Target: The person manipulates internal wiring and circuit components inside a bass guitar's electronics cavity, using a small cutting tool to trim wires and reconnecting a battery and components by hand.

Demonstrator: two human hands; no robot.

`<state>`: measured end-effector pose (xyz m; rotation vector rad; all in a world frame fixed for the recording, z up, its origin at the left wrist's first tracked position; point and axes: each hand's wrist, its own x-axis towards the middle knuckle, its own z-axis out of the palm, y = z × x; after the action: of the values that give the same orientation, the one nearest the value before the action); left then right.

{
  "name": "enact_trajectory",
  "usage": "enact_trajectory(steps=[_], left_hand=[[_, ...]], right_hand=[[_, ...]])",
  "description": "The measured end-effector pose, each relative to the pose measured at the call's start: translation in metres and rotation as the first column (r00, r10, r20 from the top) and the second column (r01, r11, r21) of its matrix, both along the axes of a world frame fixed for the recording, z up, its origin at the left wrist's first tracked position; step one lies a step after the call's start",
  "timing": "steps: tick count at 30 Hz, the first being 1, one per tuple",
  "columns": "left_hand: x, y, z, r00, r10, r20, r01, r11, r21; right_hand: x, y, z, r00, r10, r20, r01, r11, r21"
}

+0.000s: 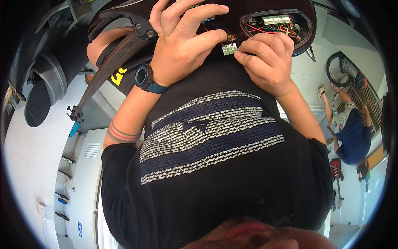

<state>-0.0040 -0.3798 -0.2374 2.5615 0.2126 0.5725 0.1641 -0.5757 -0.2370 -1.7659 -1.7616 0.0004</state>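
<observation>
A dark, glossy instrument body (226, 20), which looks like an electric guitar's, lies across my lap at the top of the view. Its open cavity (306, 41) shows red and black wires and a white connector block (277, 20). My right hand (269, 62) pinches the edge of a small green circuit board (229, 49) just outside that cavity. Thin red and dark wires run up from the board. Over the body, my left hand (182, 43) has its fingers spread, thumb tip close to those wires. Green parts beyond its fingers are mostly hidden.
A dark wooden neck (108, 70) reaches down to the left. Beyond it are a grey bin-like container (52, 76) and a white cabinet (92, 153). At right, another person in a blue shirt (354, 137) is near a red guitar (336, 168) and a black wheel-like ring (329, 74).
</observation>
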Motion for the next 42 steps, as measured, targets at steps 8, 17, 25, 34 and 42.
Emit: enact_trajectory(steps=[8,17,25,34,42], left_hand=[[0.004,-0.002,0.010,1.000,-0.001,-0.024,0.001,1.000,-0.004],[0.003,-0.002,0.011,1.000,0.000,-0.024,0.000,1.000,0.003],[0.002,-0.002,0.007,1.000,0.000,0.008,0.000,1.000,0.010],[0.002,-0.003,0.003,1.000,0.005,0.017,-0.006,1.000,0.014],[0.002,-0.005,0.003,1.000,0.012,0.027,-0.012,1.000,0.015]], right_hand=[[-0.001,0.002,0.002,0.999,-0.031,-0.019,0.031,1.000,-0.003],[-0.001,0.006,0.007,0.997,-0.048,-0.066,0.046,0.998,-0.031],[-0.001,0.003,0.005,0.999,-0.035,-0.034,0.034,0.999,-0.018],[-0.002,0.003,0.006,0.999,-0.026,-0.020,0.026,0.999,-0.021],[-0.003,0.003,0.005,0.999,-0.027,-0.026,0.026,0.999,-0.024]])
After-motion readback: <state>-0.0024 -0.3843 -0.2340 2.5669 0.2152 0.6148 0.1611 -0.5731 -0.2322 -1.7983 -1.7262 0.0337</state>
